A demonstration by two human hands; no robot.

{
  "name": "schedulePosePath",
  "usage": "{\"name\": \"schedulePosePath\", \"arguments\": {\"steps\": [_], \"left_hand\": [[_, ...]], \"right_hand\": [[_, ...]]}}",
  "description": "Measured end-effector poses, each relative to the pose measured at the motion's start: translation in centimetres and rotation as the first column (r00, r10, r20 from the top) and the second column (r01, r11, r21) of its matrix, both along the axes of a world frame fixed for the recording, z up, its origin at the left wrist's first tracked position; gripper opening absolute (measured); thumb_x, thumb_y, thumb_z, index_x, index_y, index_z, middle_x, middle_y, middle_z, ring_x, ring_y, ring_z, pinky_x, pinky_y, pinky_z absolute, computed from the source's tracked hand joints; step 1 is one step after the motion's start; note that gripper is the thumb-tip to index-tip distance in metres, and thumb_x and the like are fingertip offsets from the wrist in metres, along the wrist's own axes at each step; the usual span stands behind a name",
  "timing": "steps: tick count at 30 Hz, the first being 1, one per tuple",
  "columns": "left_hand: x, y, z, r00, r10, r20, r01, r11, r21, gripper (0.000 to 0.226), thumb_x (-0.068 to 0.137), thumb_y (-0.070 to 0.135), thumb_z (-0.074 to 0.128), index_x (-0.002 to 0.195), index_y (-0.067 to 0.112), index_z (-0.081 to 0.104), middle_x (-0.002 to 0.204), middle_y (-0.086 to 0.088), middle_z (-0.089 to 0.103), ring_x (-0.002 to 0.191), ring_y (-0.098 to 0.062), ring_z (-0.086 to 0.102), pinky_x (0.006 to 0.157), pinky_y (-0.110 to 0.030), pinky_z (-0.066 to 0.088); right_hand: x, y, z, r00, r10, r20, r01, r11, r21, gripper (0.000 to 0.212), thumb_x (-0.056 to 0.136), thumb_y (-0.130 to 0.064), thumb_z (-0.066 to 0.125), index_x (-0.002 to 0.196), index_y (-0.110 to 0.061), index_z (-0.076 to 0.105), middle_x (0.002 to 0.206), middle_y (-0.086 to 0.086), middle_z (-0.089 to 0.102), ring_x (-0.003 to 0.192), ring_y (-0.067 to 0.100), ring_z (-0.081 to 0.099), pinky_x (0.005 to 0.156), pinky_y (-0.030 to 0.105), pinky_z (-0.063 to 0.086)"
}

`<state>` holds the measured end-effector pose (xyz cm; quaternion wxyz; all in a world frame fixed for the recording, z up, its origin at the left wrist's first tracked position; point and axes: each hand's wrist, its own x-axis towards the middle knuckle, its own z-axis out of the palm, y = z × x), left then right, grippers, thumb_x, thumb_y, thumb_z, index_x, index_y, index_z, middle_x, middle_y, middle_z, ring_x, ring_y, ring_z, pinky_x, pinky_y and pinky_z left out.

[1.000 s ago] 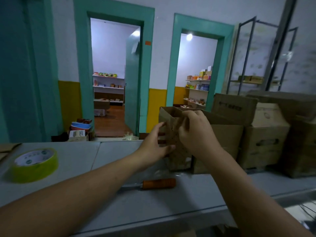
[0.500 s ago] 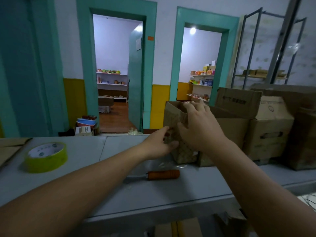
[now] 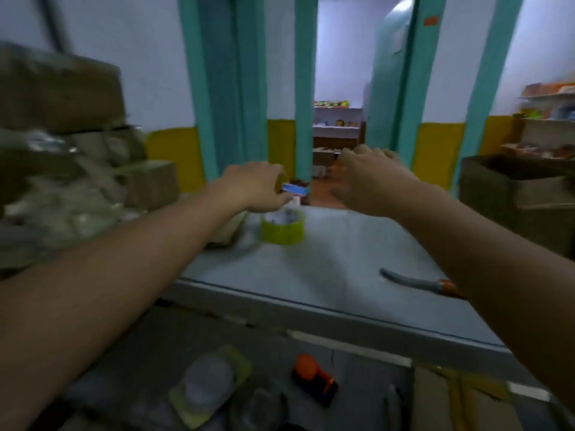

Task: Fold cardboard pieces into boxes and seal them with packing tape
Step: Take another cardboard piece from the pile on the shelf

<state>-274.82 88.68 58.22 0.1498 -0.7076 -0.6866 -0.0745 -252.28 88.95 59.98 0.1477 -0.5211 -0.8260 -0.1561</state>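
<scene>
The tape roll (image 3: 282,228) lies flat just beneath the left hand (image 3: 253,185), the nearer one; blur hides how its fingers lie. The right hand (image 3: 370,178) hovers farther off, spread and empty.

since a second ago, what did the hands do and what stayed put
Both hands let go of the small cardboard box and swung left: the left hand now reaches toward the yellow tape roll, the right hand hangs open in the air. The tape roll and the knife stayed on the table.
</scene>
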Motion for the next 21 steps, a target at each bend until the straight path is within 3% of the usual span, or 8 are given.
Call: {"name": "schedulePosePath", "arguments": {"steps": [2, 6, 12, 17, 21], "left_hand": [[-5.1, -2.1, -0.5, 0.994, 0.109, 0.021, -0.109, 0.994, -0.018, 0.069, 0.093, 0.072, 0.055, 0.150, 0.032, 0.049, 0.154, -0.003, 0.054, 0.137, -0.030, 0.054, 0.105, -0.045, 0.049], [-14.1, -5.9, -2.3, 0.968, 0.247, 0.042, -0.241, 0.965, -0.106, 0.072, 0.092, 0.068, 0.062, 0.149, 0.024, 0.053, 0.151, -0.005, 0.057, 0.134, -0.029, 0.056, 0.103, -0.038, 0.049], [-20.4, -10.1, -5.4, 0.966, 0.257, 0.022, -0.243, 0.934, -0.263, 0.064, 0.095, 0.056, 0.069, 0.149, 0.027, 0.051, 0.145, 0.003, 0.059, 0.128, -0.021, 0.059, 0.103, -0.043, 0.052], [-20.9, -10.1, -6.9, 0.978, 0.203, -0.057, -0.210, 0.960, -0.187, 0.049, 0.100, 0.042, 0.065, 0.146, 0.031, 0.053, 0.140, 0.003, 0.063, 0.123, -0.020, 0.062, 0.094, -0.040, 0.054], [-20.4, -9.7, -7.0, 0.984, 0.180, 0.000, -0.179, 0.977, -0.120, 0.045, 0.103, 0.036, 0.059, 0.147, 0.027, 0.055, 0.135, -0.002, 0.065, 0.124, -0.023, 0.061, 0.099, -0.042, 0.054]], "right_hand": [[-5.0, 0.4, -1.0, 0.996, 0.085, 0.002, -0.085, 0.996, -0.023, 0.067, 0.092, -0.063, 0.054, 0.142, -0.018, 0.048, 0.142, 0.015, 0.053, 0.131, 0.038, 0.049, 0.111, 0.052, 0.037], [-14.2, -0.1, -3.0, 0.961, 0.275, 0.009, -0.273, 0.957, -0.101, 0.068, 0.092, -0.062, 0.059, 0.144, -0.019, 0.047, 0.138, 0.015, 0.054, 0.129, 0.037, 0.051, 0.106, 0.049, 0.040], [-22.6, -0.2, -6.3, 0.904, 0.419, 0.084, -0.375, 0.872, -0.316, 0.081, 0.083, -0.064, 0.072, 0.150, -0.027, 0.046, 0.149, 0.005, 0.052, 0.135, 0.030, 0.050, 0.106, 0.044, 0.043], [-24.1, 1.2, -8.7, 0.895, 0.434, 0.104, -0.373, 0.855, -0.360, 0.055, 0.089, -0.047, 0.071, 0.138, -0.024, 0.058, 0.129, 0.005, 0.065, 0.111, 0.027, 0.062, 0.095, 0.042, 0.055], [-24.1, 2.5, -9.4, 0.873, 0.479, 0.098, -0.432, 0.849, -0.304, 0.019, 0.095, -0.040, 0.066, 0.101, -0.023, 0.072, 0.098, 0.003, 0.071, 0.085, 0.024, 0.063, 0.081, 0.043, 0.060]]}}
